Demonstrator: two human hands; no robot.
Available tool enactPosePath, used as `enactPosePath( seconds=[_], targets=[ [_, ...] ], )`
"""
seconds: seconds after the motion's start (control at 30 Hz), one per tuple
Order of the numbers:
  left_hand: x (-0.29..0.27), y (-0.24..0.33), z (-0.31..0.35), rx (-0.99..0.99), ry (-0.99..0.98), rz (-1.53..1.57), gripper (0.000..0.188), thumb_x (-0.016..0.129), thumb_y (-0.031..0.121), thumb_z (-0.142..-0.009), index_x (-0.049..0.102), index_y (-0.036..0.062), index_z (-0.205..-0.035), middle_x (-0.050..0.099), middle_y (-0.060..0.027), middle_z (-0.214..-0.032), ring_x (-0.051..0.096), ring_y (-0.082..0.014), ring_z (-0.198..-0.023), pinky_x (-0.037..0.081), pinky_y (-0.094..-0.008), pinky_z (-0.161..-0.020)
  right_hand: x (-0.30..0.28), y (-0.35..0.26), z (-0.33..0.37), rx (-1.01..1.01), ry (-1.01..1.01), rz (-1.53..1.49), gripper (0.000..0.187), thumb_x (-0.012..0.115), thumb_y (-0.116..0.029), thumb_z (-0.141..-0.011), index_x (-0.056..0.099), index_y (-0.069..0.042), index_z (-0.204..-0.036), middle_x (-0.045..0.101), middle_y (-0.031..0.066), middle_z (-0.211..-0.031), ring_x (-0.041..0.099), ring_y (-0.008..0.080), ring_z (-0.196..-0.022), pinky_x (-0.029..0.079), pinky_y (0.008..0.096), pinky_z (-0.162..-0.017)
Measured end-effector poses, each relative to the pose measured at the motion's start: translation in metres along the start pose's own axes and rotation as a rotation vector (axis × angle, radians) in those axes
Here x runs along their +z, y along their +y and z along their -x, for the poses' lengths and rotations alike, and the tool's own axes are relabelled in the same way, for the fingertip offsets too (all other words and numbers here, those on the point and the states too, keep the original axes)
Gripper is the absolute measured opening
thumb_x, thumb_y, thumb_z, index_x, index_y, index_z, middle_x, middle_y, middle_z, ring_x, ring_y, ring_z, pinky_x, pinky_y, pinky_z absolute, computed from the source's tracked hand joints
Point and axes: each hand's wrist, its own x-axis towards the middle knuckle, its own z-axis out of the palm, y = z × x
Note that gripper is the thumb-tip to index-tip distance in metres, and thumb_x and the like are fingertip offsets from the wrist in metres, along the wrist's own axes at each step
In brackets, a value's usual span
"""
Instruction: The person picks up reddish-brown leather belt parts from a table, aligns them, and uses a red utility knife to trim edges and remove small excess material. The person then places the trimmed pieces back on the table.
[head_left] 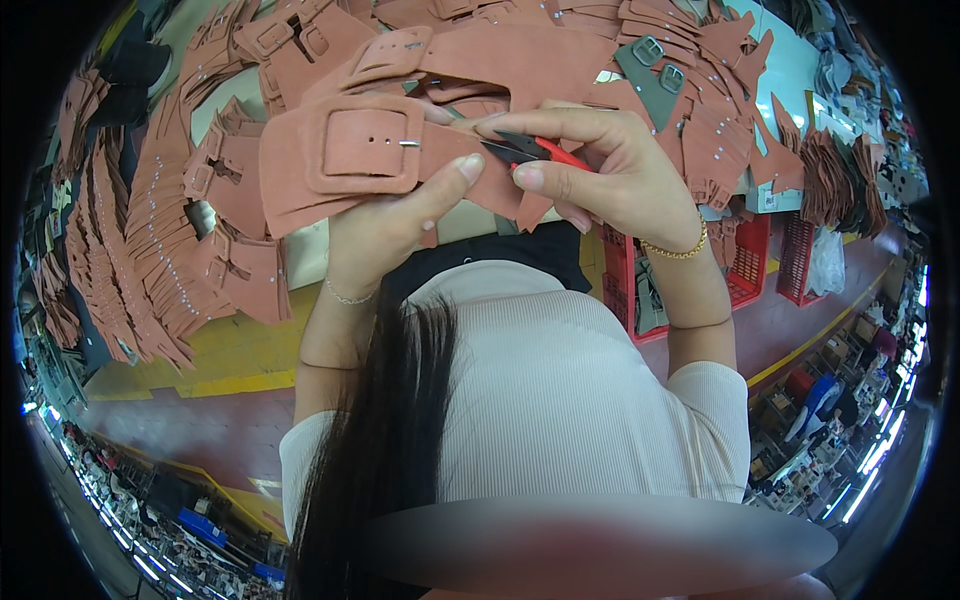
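My left hand [385, 225] grips a terracotta suede-like strap piece with a large covered buckle [365, 148], its thumb lying on the front near the strap. A metal prong shows at the buckle's right side, beside small holes. In my right hand [635, 170] is a pair of thread snips [560, 152] with red handles and dark blades. The blade tips point left, close to the upper edge of the piece, near my left thumb. Fingers of both hands come close together behind the blades, where the material is partly hidden.
Piles of similar terracotta pieces [165, 230] cover the table to the left and ahead. A green piece with two metal buckles [652, 85] lies at the back right. Right of my body stand a red crate [750, 255] and a smaller red basket [797, 255] beside a clear plastic bag [826, 262].
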Motion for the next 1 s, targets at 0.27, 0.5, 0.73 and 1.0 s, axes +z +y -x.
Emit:
enactPosePath(
  seconds=[0.27,0.5,0.73,1.0],
  targets=[
    [0.002,-0.001,0.002,-0.099,0.003,0.012,0.031,0.072,0.016,-0.079,0.057,0.0042,-0.103,0.060,0.0002,-0.077,0.043,-0.0021,-0.047,0.032,-0.0180,-0.039,0.001,0.008,-0.002,-0.040,0.006,-0.044,0.031,0.065,-0.012,-0.087,0.062,-0.005,-0.117,0.058,-0.0005,-0.067,0.047,0.0030,-0.045,0.037,0.0182,-0.040],
    [0.001,-0.001,0.000,-0.083,0.005,0.013,0.033,0.073,0.015,-0.077,0.056,0.0038,-0.104,0.060,-0.0018,-0.077,0.043,-0.0032,-0.044,0.033,-0.0181,-0.037,-0.002,0.005,0.000,-0.010,-0.023,-0.090,0.031,0.065,-0.009,-0.085,0.063,-0.004,-0.116,0.059,0.0006,-0.077,0.044,0.0030,-0.045,0.031,0.0179,-0.039],
    [0.002,0.000,0.001,-0.091,0.007,0.008,0.033,0.074,0.015,-0.077,0.056,0.0043,-0.103,0.060,-0.0012,-0.078,0.043,-0.0027,-0.044,0.032,-0.0178,-0.037,-0.001,0.001,0.000,-0.032,-0.006,-0.003,0.031,0.065,-0.007,-0.085,0.064,-0.003,-0.115,0.059,0.0011,-0.082,0.042,0.0029,-0.046,0.030,0.0177,-0.040],
    [0.005,-0.005,-0.001,-0.023,0.010,0.005,0.031,0.073,0.013,-0.078,0.057,0.0037,-0.102,0.059,0.0002,-0.077,0.045,-0.0022,-0.051,0.037,-0.0176,-0.046,-0.001,0.011,-0.002,-0.035,0.010,-0.057,0.033,0.063,-0.012,-0.088,0.060,-0.006,-0.120,0.057,-0.0011,-0.064,0.046,0.0025,-0.044,0.037,0.0184,-0.039]
  ],
)
